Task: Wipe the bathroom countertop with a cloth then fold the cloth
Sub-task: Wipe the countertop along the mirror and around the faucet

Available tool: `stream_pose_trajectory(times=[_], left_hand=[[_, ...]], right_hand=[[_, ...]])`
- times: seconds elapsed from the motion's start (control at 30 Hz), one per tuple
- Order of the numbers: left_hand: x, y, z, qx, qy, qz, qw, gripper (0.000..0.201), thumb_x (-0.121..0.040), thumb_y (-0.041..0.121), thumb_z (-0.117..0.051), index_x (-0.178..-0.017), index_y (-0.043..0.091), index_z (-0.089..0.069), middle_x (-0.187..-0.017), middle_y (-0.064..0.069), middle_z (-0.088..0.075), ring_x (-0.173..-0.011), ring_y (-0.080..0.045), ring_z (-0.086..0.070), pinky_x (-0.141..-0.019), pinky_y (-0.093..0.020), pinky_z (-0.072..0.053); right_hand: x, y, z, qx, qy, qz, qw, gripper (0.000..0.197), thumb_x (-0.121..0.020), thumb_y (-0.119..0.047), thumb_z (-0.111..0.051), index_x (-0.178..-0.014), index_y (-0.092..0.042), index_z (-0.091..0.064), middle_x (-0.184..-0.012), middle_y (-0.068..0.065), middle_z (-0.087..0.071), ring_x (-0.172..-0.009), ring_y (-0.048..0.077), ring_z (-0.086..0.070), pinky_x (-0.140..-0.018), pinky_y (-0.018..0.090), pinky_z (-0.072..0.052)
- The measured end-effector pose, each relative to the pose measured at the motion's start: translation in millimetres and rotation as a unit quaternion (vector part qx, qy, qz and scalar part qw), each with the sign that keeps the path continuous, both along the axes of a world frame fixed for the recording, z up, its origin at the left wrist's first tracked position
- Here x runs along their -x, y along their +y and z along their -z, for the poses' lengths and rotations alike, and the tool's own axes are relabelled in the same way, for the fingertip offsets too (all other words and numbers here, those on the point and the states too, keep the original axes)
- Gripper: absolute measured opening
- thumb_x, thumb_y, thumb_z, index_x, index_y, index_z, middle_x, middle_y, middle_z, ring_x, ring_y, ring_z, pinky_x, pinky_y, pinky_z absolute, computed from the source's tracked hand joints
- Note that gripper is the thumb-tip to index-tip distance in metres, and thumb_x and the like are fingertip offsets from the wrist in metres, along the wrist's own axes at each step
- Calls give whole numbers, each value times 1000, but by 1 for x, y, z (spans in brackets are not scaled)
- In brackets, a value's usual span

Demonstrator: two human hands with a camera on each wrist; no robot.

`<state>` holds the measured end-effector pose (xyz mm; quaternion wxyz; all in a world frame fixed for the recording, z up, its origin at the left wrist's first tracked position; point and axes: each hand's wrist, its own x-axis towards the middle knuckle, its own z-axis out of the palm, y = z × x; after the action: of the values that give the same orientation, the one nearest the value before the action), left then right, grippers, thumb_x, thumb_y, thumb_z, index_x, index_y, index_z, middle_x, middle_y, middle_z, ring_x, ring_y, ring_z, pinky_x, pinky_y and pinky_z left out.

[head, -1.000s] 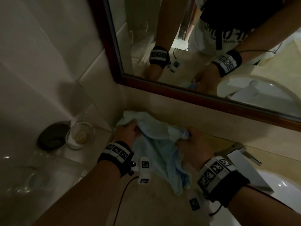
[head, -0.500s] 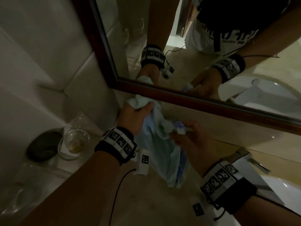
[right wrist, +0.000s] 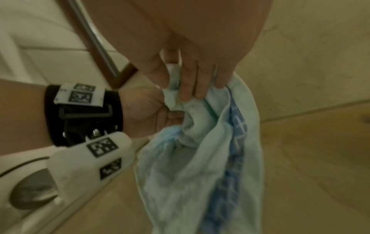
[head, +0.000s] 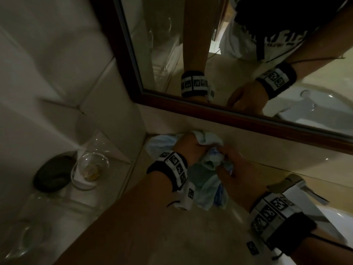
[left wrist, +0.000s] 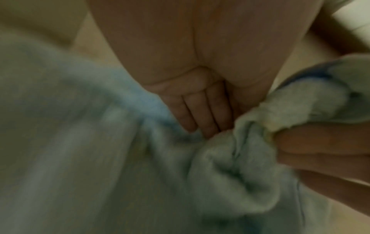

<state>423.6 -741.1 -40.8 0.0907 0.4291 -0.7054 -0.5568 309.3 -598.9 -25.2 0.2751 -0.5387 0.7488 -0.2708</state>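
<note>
A pale blue-green cloth (head: 207, 190) with a blue patterned stripe hangs bunched between both hands over the beige countertop (head: 191, 243), near the back wall under the mirror. My left hand (head: 188, 148) grips its upper left part, fingers (left wrist: 202, 114) curled into the fabric (left wrist: 100, 158). My right hand (head: 236, 169) pinches a bunched fold just to the right, with its fingers (right wrist: 190, 82) wrapped over the cloth (right wrist: 190, 166), whose loose end hangs down toward the counter.
A dark-framed mirror (head: 210, 109) runs along the back wall. On a lower white shelf at the left stand a glass bowl (head: 89, 169) and a dark oval object (head: 52, 175). A faucet (head: 298, 186) and white basin (head: 328, 222) lie at the right.
Both hands came down from the mirror frame to just above the counter, closer together, with the cloth more bunched between them.
</note>
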Motion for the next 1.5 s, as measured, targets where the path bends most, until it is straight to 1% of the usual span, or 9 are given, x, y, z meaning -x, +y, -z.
stream_pose_trajectory(times=[0.13,0.43,0.6,0.83,0.93,1.03,1.1,1.2,1.5], left_hand=[[6,5,68,-65,-11,-69,995,62,-87,50,-49,-131,10,-64,-136,-11,-62,-121,-28,-60,-105,-44,-48],[-56,22,27,-9,-116,-315,942,57,-104,47,-37,-120,-1,-65,-120,-23,-66,-113,-39,-62,-97,-45,-48],[-90,53,32,97,-188,-240,947,40,-97,23,-54,-136,14,-53,-131,-11,-63,-118,-30,-61,-100,-42,-50],[-89,54,53,209,-300,-194,910,74,-94,42,-38,-154,6,-14,-159,-18,-15,-147,-32,-22,-120,-37,-21],[-83,33,58,190,-339,-125,913,90,-92,61,-47,-159,19,-3,-166,-11,2,-153,-28,-6,-124,-39,-10],[-81,19,61,134,-293,-94,942,84,-90,67,-47,-157,42,-3,-167,-1,14,-154,-29,3,-124,-43,-6],[-79,16,67,145,-261,-105,948,88,-89,65,-52,-157,39,-4,-168,-2,8,-154,-28,-3,-125,-44,-11],[-80,14,75,144,-202,-162,955,104,-83,61,-65,-158,20,-5,-166,-6,-12,-149,-25,-24,-120,-41,-28],[-79,25,78,174,-297,-78,936,115,-72,83,-55,-158,32,3,-166,-8,6,-153,-31,-2,-125,-44,-10]], right_hand=[[3,7,-2,-98,30,-29,994,59,-93,-33,-59,-140,-48,-26,-109,0,-68,-79,18,-66,-72,40,-57],[4,9,3,-82,-50,-8,995,48,-91,-36,-60,-123,-59,-31,-101,-7,-68,-83,17,-68,-72,46,-60],[4,9,-2,-155,5,13,988,8,-94,-30,-57,-95,-23,-53,-74,-2,-60,-67,19,-60,-53,33,-46],[3,19,-17,-117,-11,66,991,42,-95,-48,-50,-66,-17,-51,-53,1,-49,-48,17,-47,-48,30,-36],[2,15,-15,-107,-46,84,990,21,-96,-38,-54,-102,-17,-55,-68,2,-62,-59,20,-62,-57,41,-55],[-4,13,-14,-82,-41,46,995,58,-95,-17,-55,-146,-26,-29,-96,-1,-64,-75,15,-63,-66,25,-53],[-10,9,-15,-97,-15,-34,995,58,-97,-19,-52,-149,-29,-29,-123,-5,-56,-102,11,-59,-84,5,-42],[-16,-8,9,-129,42,-151,979,55,-99,-23,-48,-151,-27,-30,-156,0,-33,-143,18,-31,-115,20,-19],[-13,-45,54,-210,259,-257,907,64,-94,-61,-35,-150,-52,-5,-164,-2,-10,-149,33,-7,-120,51,-16]])
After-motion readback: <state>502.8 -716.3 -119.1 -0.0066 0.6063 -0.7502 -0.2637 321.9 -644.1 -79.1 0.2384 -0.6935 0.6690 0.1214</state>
